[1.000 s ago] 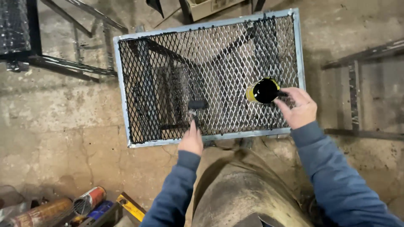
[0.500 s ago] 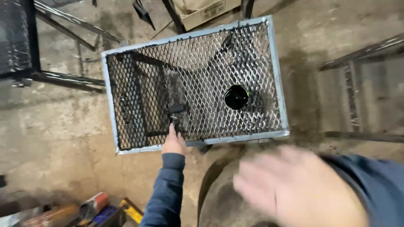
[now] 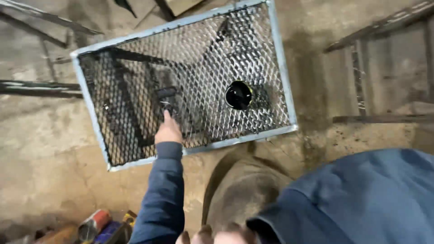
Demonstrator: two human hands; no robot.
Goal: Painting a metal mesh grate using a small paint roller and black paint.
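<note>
A rectangular expanded-metal mesh panel in a pale grey frame [image 3: 284, 81] lies over a dark stand on the concrete floor. My left hand [image 3: 168, 131] reaches onto the mesh near its front edge and grips a black paintbrush [image 3: 165, 97] pressed to the grid. A small can of black paint with a yellow rim [image 3: 238, 95] stands on the mesh to the right of the brush, with no hand on it. My right hand [image 3: 212, 236] is pulled close to the camera at the bottom edge. Only its knuckles show beside the big blue sleeve [image 3: 361, 199].
Spray cans and tools [image 3: 92, 223] lie on the floor at bottom left. Metal frames [image 3: 384, 68] lie to the right and steel bars [image 3: 40, 86] to the left. A cardboard box corner [image 3: 181, 4] is beyond the panel. My trouser leg [image 3: 239, 194] is below it.
My right hand has left the paint can and drawn back toward the camera, down to the bottom edge. My left hand stays with the brush on the mesh.
</note>
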